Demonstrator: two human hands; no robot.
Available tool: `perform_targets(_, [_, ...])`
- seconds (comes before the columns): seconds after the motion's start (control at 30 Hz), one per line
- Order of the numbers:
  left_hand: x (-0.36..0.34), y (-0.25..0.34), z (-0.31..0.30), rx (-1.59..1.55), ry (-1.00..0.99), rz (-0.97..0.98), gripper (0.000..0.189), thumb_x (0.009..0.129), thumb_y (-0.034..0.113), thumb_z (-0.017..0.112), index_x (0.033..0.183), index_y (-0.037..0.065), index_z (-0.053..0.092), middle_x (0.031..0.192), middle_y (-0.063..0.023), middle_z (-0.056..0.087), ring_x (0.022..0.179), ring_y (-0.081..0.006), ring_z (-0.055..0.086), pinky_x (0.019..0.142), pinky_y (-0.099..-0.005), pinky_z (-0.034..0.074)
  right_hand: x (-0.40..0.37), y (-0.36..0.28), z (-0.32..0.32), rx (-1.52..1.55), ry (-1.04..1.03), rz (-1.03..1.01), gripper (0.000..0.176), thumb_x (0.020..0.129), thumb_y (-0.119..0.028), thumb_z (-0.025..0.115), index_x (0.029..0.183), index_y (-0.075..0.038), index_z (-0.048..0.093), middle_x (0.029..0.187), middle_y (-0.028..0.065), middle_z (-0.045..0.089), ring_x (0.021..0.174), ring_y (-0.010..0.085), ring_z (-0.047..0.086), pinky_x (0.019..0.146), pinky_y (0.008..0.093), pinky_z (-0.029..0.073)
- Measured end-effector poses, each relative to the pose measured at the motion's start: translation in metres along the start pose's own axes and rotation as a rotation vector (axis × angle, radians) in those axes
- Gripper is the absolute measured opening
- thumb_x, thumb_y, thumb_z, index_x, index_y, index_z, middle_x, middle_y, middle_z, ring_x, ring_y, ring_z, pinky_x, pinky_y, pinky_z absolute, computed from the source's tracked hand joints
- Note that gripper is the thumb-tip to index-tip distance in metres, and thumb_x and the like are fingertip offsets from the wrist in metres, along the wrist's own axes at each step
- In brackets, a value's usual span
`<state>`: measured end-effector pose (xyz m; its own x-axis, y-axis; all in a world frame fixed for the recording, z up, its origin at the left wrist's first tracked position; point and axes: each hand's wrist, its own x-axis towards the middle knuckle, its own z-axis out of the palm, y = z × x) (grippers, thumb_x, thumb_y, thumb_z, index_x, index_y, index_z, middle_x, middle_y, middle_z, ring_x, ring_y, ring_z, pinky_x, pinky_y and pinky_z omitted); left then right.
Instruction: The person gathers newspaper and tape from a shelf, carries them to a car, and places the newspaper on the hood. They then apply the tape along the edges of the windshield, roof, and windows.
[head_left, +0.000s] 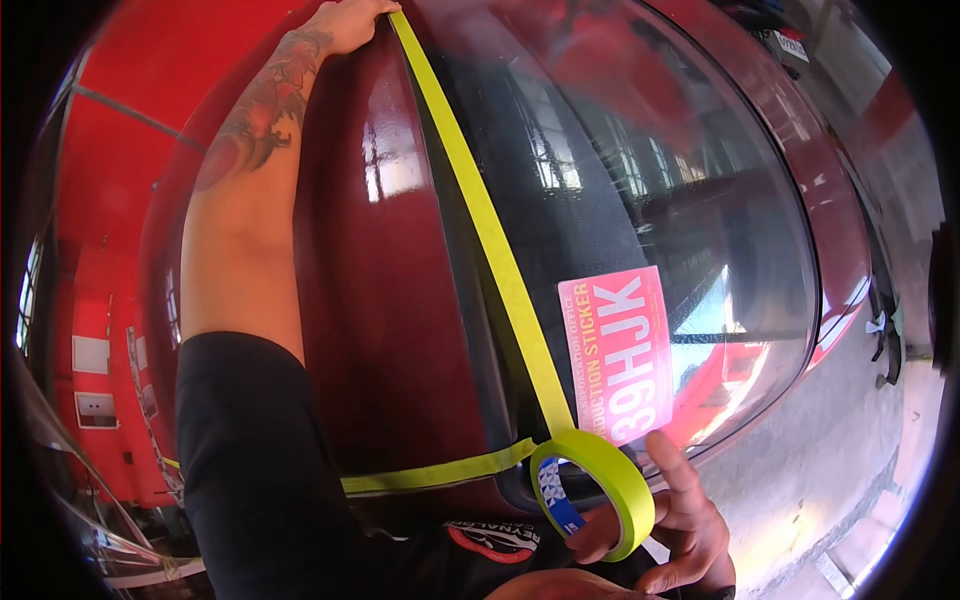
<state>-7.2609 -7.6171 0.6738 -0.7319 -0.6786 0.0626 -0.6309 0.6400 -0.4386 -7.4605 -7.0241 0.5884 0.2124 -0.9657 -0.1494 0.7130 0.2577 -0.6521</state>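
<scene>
My left hand [347, 24] is at the top of the view, arm stretched out, its fingers closed at the far end of a yellow-green masking tape strip [476, 205]. That strip runs taut down the edge between the dark red car panel [385, 290] and the dark window glass [560, 150]. Its near end joins the roll of masking tape [633, 510], which my right hand [690, 530] holds with a finger inside the ring and another finger extended. A second tape strip [440, 472] crosses the panel's lower edge and meets the first near the roll.
A pink and white sticker [622, 350] with large letters is on the glass beside the tape. Red wall [105, 240] with papers stands at left. Grey concrete floor [800, 460] lies to the right. My dark shirt [420, 545] is close against the car.
</scene>
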Motion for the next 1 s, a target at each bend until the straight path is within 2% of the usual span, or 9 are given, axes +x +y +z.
perform_targets(0.13, [0.0, 0.017, -0.017, 0.074, -0.135, -0.094, 0.045, 0.087, 0.01, 0.046, 0.127, 0.021, 0.064, 0.119, -0.0184, 0.068, 0.112, -0.039, 0.064, 0.095, -0.054, 0.05, -0.009, 0.01, -0.019, -0.166, -0.104, -0.115, 0.118, 0.077, -0.018, 0.085, 0.161, -0.005, 0.002, 0.1, 0.0261, 0.072, 0.09, 0.0369, 0.074, 0.088, 0.0474, 0.057])
perform_targets(0.33, [-0.004, 0.007, -0.018, 0.064, -0.15, -0.044, 0.047, 0.087, 0.012, 0.05, 0.131, 0.02, 0.062, 0.119, -0.0211, 0.068, 0.112, -0.0383, 0.065, 0.096, -0.0546, 0.05, 0.0, -0.023, 0.003, -0.367, -0.008, 0.118, 0.077, 0.096, -0.018, 0.069, 0.156, 0.003, 0.026, 0.093, 0.0177, 0.073, 0.069, 0.0197, 0.071, 0.068, 0.0282, 0.057])
perform_targets(0.4, [-0.007, -0.002, -0.001, 0.02, 0.028, 0.004, 0.039, 0.093, 0.009, 0.05, 0.128, 0.016, 0.066, 0.117, -0.0177, 0.07, 0.111, -0.0356, 0.066, 0.097, -0.0469, 0.051, 0.008, -0.034, 0.017, -0.519, 0.002, 0.188, 0.063, 0.1, -0.017, 0.061, 0.153, 0.004, 0.034, 0.093, 0.0145, 0.073, 0.063, 0.0152, 0.068, 0.064, 0.0251, 0.055])
perform_targets(0.43, [-0.008, 0.001, 0.004, 0.0, 0.116, 0.029, 0.036, 0.097, 0.007, 0.049, 0.127, 0.014, 0.068, 0.117, -0.016, 0.071, 0.11, -0.0342, 0.066, 0.098, -0.043, 0.051, 0.01, -0.043, 0.018, -0.581, -0.028, 0.264, 0.058, 0.099, -0.013, 0.058, 0.151, 0.005, 0.039, 0.099, 0.0139, 0.073, 0.072, 0.017, 0.071, 0.072, 0.0262, 0.055])
perform_targets(0.53, [-0.005, -0.006, 0.006, -0.009, 0.021, 0.043, 0.047, 0.096, -0.001, 0.041, 0.134, 0.016, 0.063, 0.127, -0.0164, 0.066, 0.118, -0.038, 0.061, 0.103, -0.0468, 0.049, 0.014, -0.023, 0.002, -0.867, -0.204, -0.055, 0.06, 0.096, -0.007, 0.058, 0.152, 0.003, 0.039, 0.103, 0.0153, 0.072, 0.084, 0.0209, 0.073, 0.082, 0.0286, 0.054])
perform_targets(0.63, [-0.012, 0.001, -0.002, -0.1, 0.032, 0.056, 0.046, 0.095, -0.001, 0.043, 0.133, 0.014, 0.064, 0.13, -0.0151, 0.065, 0.12, -0.0378, 0.06, 0.104, -0.0456, 0.049, 0.013, -0.029, 0.019, -0.775, -0.084, 0.093, 0.064, 0.092, -0.002, 0.059, 0.153, 0.001, 0.039, 0.106, 0.0168, 0.071, 0.093, 0.0247, 0.072, 0.089, 0.0311, 0.052])
perform_targets(0.83, [-0.018, 0.001, -0.004, -0.037, -0.015, 0.06, 0.046, 0.093, -0.004, 0.044, 0.132, 0.013, 0.064, 0.133, -0.0127, 0.063, 0.121, -0.0368, 0.059, 0.105, -0.044, 0.049, 0.017, -0.036, 0.025, -0.861, -0.185, 0.1, 0.072, 0.087, 0.001, 0.062, 0.154, -0.001, 0.037, 0.096, 0.0155, 0.073, 0.067, 0.0219, 0.069, 0.072, 0.0297, 0.054])
perform_targets(0.93, [-0.019, -0.007, 0.006, -0.04, 0.146, 0.233, 0.057, 0.09, -0.004, 0.042, 0.137, 0.022, 0.062, 0.109, -0.0143, 0.072, 0.099, -0.0341, 0.069, 0.092, -0.0458, 0.053, 0.022, -0.038, 0.029, -0.947, -0.222, 0.131, 0.077, 0.085, 0.001, 0.064, 0.156, -0.002, 0.034, 0.083, 0.0125, 0.072, 0.054, 0.019, 0.064, 0.06, 0.0303, 0.053])
perform_targets(1.0, [-0.023, -0.007, 0.003, -0.069, 0.1, 0.203, 0.056, 0.092, -0.004, 0.041, 0.136, 0.022, 0.063, 0.115, -0.0133, 0.071, 0.103, -0.0334, 0.068, 0.097, -0.0448, 0.05, 0.026, -0.041, 0.035, -1.049, -0.236, 0.143, 0.077, 0.086, 0.0, 0.064, 0.156, -0.001, 0.032, 0.076, 0.0121, 0.07, 0.05, 0.0179, 0.06, 0.053, 0.0321, 0.051])
